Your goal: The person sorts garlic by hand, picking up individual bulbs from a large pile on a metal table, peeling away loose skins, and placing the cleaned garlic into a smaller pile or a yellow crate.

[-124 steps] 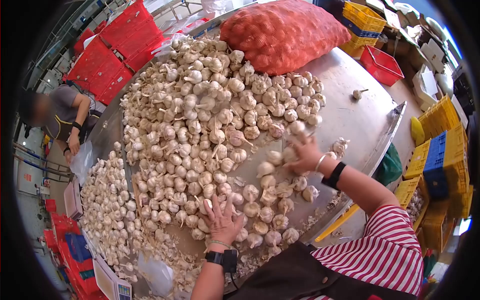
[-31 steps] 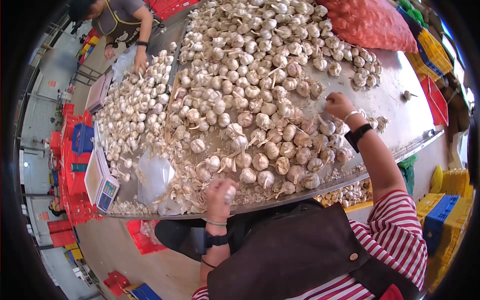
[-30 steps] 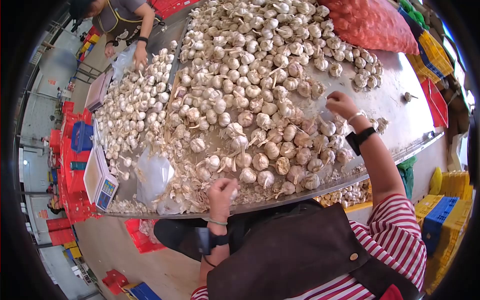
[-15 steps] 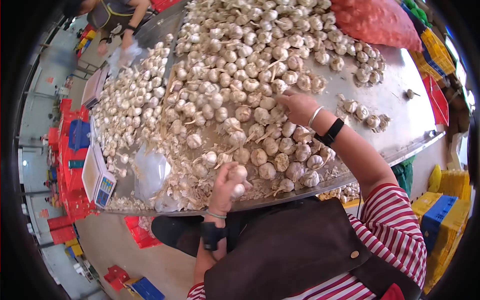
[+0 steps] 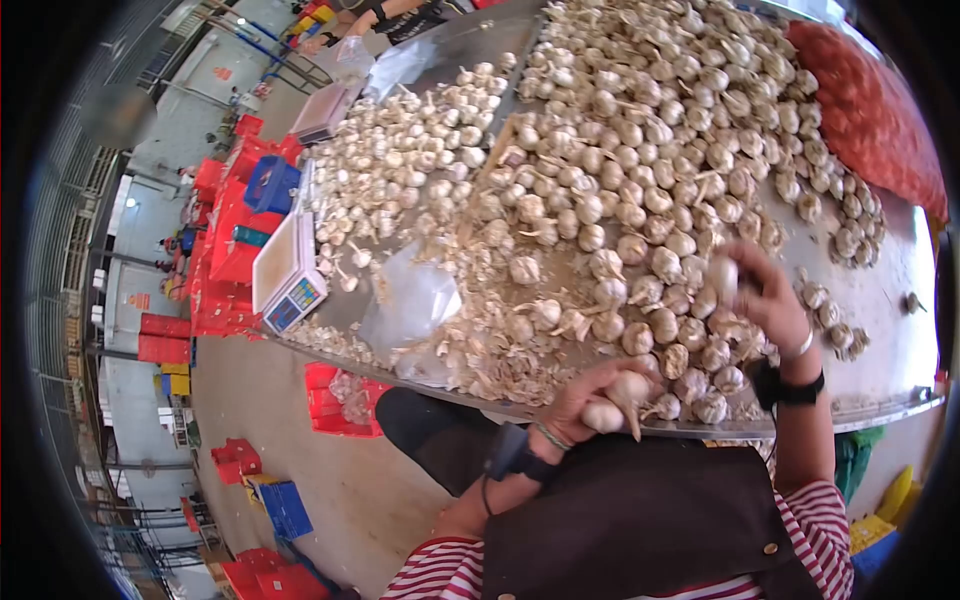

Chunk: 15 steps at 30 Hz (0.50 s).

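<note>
At the table's near edge, my left hand is closed around garlic bulbs: one with a stem and a smaller pale one. My right hand pinches another garlic bulb, raised above the loose bulbs and slightly blurred. Beneath and between the hands lie several garlic bulbs with dry, brownish skins. The large heap of garlic stretches away toward the back of the metal table.
Cleaner-looking bulbs lie left of a divider. Papery skins and a clear plastic bag are near the front edge. A digital scale stands at the left, a red mesh sack at back right. Another person's hands are at top left.
My right hand has picked a bulb up out of the heap and drawn it nearer. My left hand has turned, showing its bulbs, now with a stemmed one. The camera view has swung left.
</note>
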Available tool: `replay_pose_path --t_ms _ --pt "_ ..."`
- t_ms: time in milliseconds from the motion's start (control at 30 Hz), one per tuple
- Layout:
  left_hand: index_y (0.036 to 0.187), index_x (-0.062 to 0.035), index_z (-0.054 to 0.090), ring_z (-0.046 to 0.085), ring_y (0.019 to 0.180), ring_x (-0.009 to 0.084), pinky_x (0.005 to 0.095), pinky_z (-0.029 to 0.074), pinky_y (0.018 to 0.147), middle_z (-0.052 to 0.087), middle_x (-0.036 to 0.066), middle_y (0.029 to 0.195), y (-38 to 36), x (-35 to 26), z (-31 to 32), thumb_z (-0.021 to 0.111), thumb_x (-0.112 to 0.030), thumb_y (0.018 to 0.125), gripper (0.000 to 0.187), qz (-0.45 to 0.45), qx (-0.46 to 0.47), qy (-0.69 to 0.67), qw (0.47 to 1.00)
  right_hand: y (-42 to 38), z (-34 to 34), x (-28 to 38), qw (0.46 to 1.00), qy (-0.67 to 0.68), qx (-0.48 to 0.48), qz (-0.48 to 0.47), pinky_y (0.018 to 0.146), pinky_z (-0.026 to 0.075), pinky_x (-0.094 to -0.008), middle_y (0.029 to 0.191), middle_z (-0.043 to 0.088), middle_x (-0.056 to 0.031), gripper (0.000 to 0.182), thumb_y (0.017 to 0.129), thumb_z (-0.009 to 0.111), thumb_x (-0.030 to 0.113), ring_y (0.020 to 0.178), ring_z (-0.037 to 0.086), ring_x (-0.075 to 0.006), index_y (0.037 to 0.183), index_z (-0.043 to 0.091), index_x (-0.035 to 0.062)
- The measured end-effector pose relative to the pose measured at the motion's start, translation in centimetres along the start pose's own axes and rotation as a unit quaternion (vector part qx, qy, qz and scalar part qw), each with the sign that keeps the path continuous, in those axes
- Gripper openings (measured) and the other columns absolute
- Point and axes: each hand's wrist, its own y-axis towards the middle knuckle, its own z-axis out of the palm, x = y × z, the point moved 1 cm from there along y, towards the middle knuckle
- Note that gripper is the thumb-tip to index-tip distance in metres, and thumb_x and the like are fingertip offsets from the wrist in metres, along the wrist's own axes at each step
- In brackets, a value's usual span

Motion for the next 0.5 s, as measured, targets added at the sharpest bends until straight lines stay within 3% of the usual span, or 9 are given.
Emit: replay_pose_path --t_ms 67,133,167,233,300,333,367,433,500 --pt "0.131 0.0025 0.047 0.053 0.121 0.0334 0.0402 0.041 0.105 0.056 0.02 0.127 0.6 1.1 0.8 0.046 -0.06 0.091 0.075 -0.06 0.06 -0.073 0.994 -1.2 3.6 0.3 0.995 0.026 0.095 -0.012 0.089 0.048 -0.0311 0.112 0.062 -0.0059 0.054 0.071 0.081 0.007 0.102 0.059 -0.0155 0.12 0.059 0.001" --pt "0.137 -0.0033 0.041 0.055 0.119 0.03 0.0387 0.047 0.1 0.053 0.017 0.13 0.5 1.7 1.3 0.04 -0.075 0.084 0.09 -0.068 0.089 -0.097 0.989 -1.2 6.7 0.4 0.967 -0.093 0.215 -0.099 0.09 0.048 -0.0342 0.108 0.063 -0.0084 0.049 0.07 0.082 0.011 0.102 0.061 -0.0203 0.114 0.062 0.0042" --pt "0.136 -0.005 0.042 0.056 0.117 0.0295 0.0399 0.05 0.097 0.053 0.016 0.129 1.1 3.7 -2.0 0.039 -0.077 0.084 0.089 -0.072 0.148 -0.194 0.967 -1.2 8.2 0.2 0.944 -0.178 0.238 -0.146 0.089 0.049 -0.0361 0.107 0.063 -0.0107 0.047 0.07 0.082 0.015 0.099 0.062 -0.0253 0.112 0.062 0.0056" --pt "0.135 -0.0069 0.043 0.056 0.115 0.0285 0.0412 0.052 0.094 0.054 0.014 0.126 -0.4 2.7 -1.1 0.041 -0.077 0.083 0.087 -0.066 -0.066 -0.097 0.991 -1.2 9.9 -1.2 0.918 -0.23 0.294 -0.129 0.091 0.048 -0.0396 0.109 0.062 -0.0119 0.052 0.074 0.08 0.024 0.103 0.059 -0.0318 0.118 0.058 0.0065" --pt "0.137 -0.0097 0.043 0.058 0.112 0.0269 0.0417 0.053 0.092 0.054 0.012 0.127 -0.7 2.6 -1.9 0.043 -0.077 0.083 0.086 -0.071 -0.063 -0.054 0.994 -0.6 10.6 -2.5 0.921 -0.186 0.287 -0.187 0.097 0.044 -0.0407 0.123 0.057 -0.0158 0.057 0.076 0.079 0.032 0.112 0.056 -0.0326 0.121 0.056 0.0061" --pt "0.137 -0.0105 0.043 0.058 0.111 0.0265 0.0412 0.054 0.089 0.054 0.012 0.127 -0.8 3.1 -1.9 0.044 -0.076 0.084 0.084 -0.078 0.047 -0.19 0.977 -0.6 10.5 -2.5 0.921 -0.187 0.285 -0.189 0.097 0.044 -0.0407 0.123 0.057 -0.0158 0.057 0.076 0.079 0.032 0.112 0.056 -0.0326 0.121 0.056 0.0061" --pt "0.137 -0.0113 0.043 0.059 0.109 0.026 0.0407 0.054 0.087 0.054 0.012 0.127 -0.8 3.3 -1.8 0.045 -0.075 0.084 0.083 -0.085 0.155 -0.323 0.93 -0.7 10.3 -2.5 0.94 -0.188 0.208 -0.193 0.098 0.043 -0.041 0.126 0.055 -0.0165 0.056 0.077 0.078 0.034 0.115 0.055 -0.0324 0.121 0.056 0.0059" --pt "0.129 -0.0083 0.047 0.059 0.095 0.0244 0.0415 0.055 0.077 0.055 0.009 0.113 -0.9 0.7 0.4 0.051 -0.077 0.079 0.085 -0.002 -0.076 -0.172 0.982 -0.9 8.7 -3.0 0.958 -0.2 0.096 -0.18 0.097 0.043 -0.041 0.128 0.054 -0.0162 0.052 0.082 0.074 0.033 0.116 0.054 -0.0313 0.122 0.056 0.0058" --pt "0.127 -0.0069 0.049 0.06 0.093 0.0257 0.0404 0.055 0.079 0.055 0.01 0.113 -0.7 -1.5 -2.4 0.05 -0.077 0.08 0.084 0.106 -0.06 -0.13 0.984 -1.3 5.7 -3.2 0.972 -0.199 0.068 -0.108 0.098 0.045 -0.0405 0.125 0.057 -0.0169 0.05 0.081 0.075 0.022 0.116 0.055 -0.0316 0.123 0.056 0.0038"
